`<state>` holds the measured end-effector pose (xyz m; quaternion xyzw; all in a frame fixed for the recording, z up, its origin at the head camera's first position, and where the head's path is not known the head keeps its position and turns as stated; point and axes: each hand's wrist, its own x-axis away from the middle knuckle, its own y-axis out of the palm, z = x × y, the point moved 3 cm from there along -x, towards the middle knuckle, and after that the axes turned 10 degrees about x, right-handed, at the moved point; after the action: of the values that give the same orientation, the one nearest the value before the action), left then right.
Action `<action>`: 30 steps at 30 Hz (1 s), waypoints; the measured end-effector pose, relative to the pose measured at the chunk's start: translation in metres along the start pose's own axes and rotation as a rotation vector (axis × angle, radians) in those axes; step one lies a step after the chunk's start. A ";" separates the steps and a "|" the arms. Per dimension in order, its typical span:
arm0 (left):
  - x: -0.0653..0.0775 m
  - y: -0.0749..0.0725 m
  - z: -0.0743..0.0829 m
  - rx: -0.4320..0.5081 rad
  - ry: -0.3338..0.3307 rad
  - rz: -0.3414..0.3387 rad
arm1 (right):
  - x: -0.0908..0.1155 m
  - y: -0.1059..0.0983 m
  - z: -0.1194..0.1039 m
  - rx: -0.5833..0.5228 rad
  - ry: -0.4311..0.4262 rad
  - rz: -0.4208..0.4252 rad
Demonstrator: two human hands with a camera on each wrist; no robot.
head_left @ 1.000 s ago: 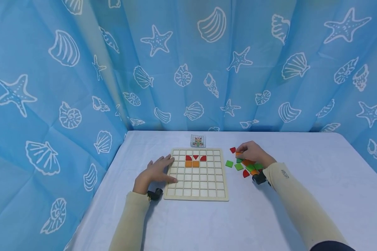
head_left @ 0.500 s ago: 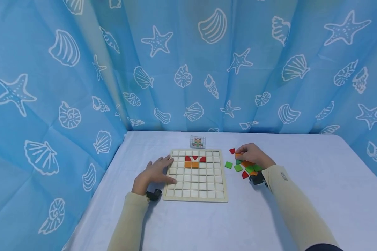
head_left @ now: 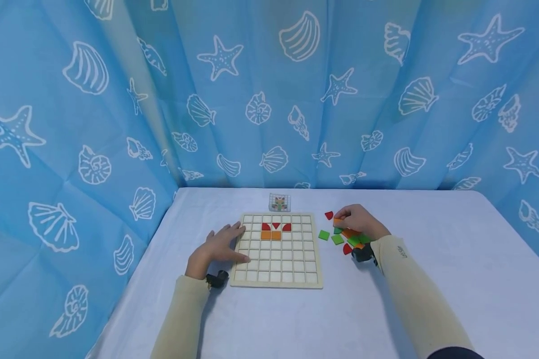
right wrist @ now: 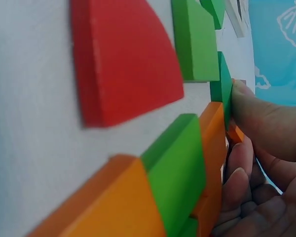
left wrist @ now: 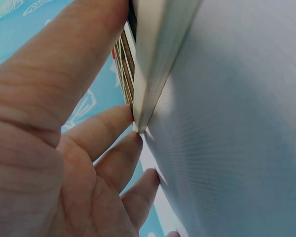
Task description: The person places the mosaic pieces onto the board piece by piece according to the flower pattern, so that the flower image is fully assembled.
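A pale wooden grid board [head_left: 276, 284] lies on the table. Near its top sit red pieces [head_left: 276, 226] above two orange square tiles [head_left: 271, 235]. My left hand [head_left: 217, 248] is spread at the board's left side, with the thumb over the frame and fingertips against the edge [left wrist: 155, 64]. To the right of the board, my right hand [head_left: 358, 219] pinches an orange tile [head_left: 337, 221] at the far side of a loose pile. Beside it in the right wrist view are a dark green piece [right wrist: 225, 89], a light green tile [right wrist: 197, 44] and a red quarter-round piece [right wrist: 128, 59].
A small pattern card [head_left: 279, 203] in a clear holder stands behind the board. Loose green tiles [head_left: 324, 234] and a red piece [head_left: 329, 215] lie between board and pile. A blue shell-print curtain [head_left: 274, 99] hangs behind the white-covered table [head_left: 269, 324].
The whole head view has shifted slightly to the left. Both hands keep their places, the left at the board and the right at the pile with the orange tile.
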<state>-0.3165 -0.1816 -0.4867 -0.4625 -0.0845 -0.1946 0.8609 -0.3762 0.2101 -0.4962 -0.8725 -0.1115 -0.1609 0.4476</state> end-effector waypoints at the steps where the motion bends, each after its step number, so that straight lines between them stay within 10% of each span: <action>1: 0.000 0.000 0.000 -0.004 0.002 0.000 | 0.000 0.000 0.000 0.000 0.000 -0.002; 30: 0.001 0.000 0.001 -0.001 0.014 0.007 | 0.001 0.000 0.000 -0.024 0.002 -0.014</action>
<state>-0.3154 -0.1813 -0.4860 -0.4619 -0.0766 -0.1948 0.8619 -0.3751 0.2096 -0.4957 -0.8769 -0.1151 -0.1661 0.4360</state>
